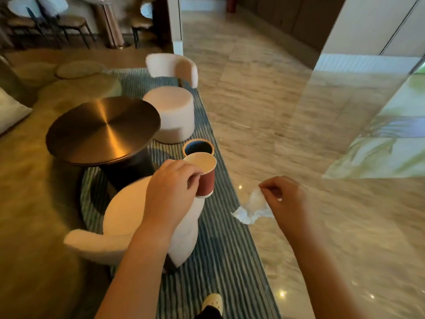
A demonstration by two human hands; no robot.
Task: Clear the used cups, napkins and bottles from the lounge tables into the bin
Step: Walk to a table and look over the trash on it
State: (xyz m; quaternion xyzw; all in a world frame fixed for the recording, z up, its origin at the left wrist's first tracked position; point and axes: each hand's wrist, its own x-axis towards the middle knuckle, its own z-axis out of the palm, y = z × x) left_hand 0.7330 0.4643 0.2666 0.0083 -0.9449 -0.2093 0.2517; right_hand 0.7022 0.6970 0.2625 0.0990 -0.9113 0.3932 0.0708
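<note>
My left hand [171, 185] grips a red paper cup [206, 180] with a pale inside, held upright over the striped rug. Just beyond the cup, a small round bin [198, 147] with an orange rim and dark inside stands on the rug. My right hand [284, 196] pinches a crumpled white napkin [253, 209] that hangs down over the marble floor. The round bronze lounge table [103, 130] sits to the left with a bare top.
White fleecy chairs stand around the table: one [138, 217] right under my left arm, another [171, 111] beyond the bin. A striped blue rug [220, 249] runs under them. Polished marble floor [264, 100] stretches right. A tan sofa [23, 169] lies left.
</note>
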